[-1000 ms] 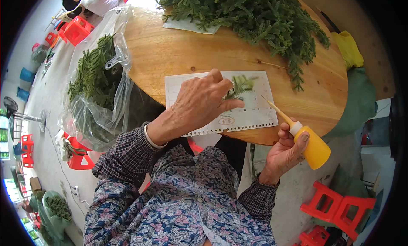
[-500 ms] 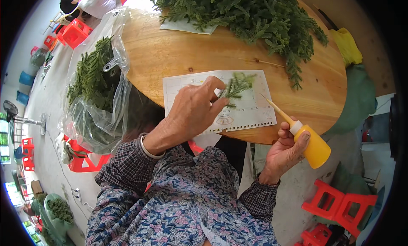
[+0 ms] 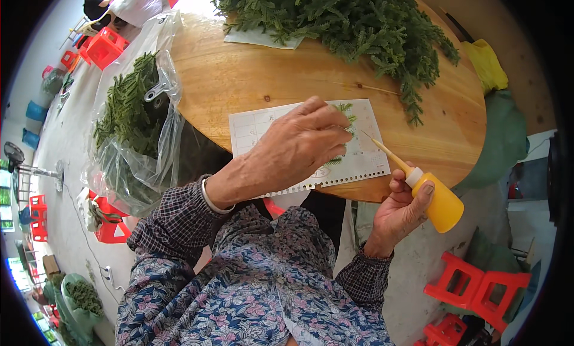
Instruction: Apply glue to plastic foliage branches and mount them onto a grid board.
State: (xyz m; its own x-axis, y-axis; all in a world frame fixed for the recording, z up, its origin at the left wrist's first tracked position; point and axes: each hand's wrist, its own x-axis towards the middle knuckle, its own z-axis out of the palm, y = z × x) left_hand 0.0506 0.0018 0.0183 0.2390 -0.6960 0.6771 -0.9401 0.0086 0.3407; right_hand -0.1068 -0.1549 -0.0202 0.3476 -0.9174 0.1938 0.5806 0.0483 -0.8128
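Note:
My left hand (image 3: 299, 136) is over a white printed calendar sheet (image 3: 254, 120), its fingers closed at a small green evergreen sprig (image 3: 345, 108). The hand covers most of the sprig; needle tips show above and below the fingers, and the exact grip is hidden. In my right hand (image 3: 403, 211) is a yellow squeeze bottle (image 3: 439, 205) with a long thin nozzle. It is tilted, its tip pointing up and left toward the sprig and apart from it. The sheet lies at the near edge of the wooden table (image 3: 281, 71), with punched holes along its near side.
A large heap of evergreen branches (image 3: 371, 29) covers the table's far side, partly over a pale sheet (image 3: 263, 38). A clear plastic bag (image 3: 134, 166) with more branches stands left. Red stools (image 3: 454, 280) are at right and left. A person (image 3: 95, 5) sits far left.
My left hand has moved a little right and turned over the sprig, hiding more of it. The bottle in my right hand has shifted slightly up and left.

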